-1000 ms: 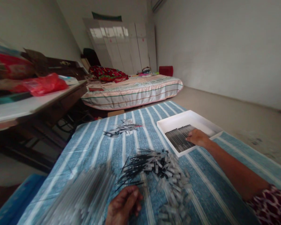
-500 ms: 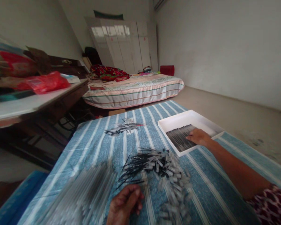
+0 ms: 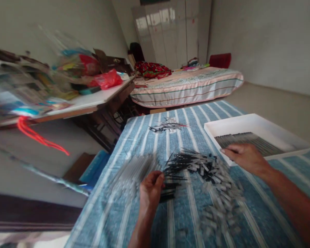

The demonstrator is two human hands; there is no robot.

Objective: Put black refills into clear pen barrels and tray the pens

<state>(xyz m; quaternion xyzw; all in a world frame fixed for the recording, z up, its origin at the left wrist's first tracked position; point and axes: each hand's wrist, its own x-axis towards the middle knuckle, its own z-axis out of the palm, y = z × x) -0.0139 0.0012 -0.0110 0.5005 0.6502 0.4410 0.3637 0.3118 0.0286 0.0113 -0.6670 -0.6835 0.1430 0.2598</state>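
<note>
My left hand [image 3: 152,184] is closed in a pinch between the pile of clear tubes [image 3: 134,172] and the dark thin sticks [image 3: 183,160]. Anything in its fingertips is too small to make out. Short dark pieces [image 3: 169,192] lie just right of it. My right hand [image 3: 244,156] is closed over the near left edge of the white box [image 3: 268,129]; what it holds, if anything, is unclear. A row of dark, slim pens [image 3: 250,139] lies inside the box. Small clear caps [image 3: 222,203] are heaped between my hands, nearer the front.
Another small pile of dark pieces [image 3: 167,126] lies toward the back of the striped tablecloth [image 3: 193,206]. At the left is a side table [image 3: 80,103] with bags on it. Behind stands a bed [image 3: 191,89].
The view has swung left. My right hand has moved from the pens in the box to its near left edge. My left hand has moved forward, next to the clear tubes.
</note>
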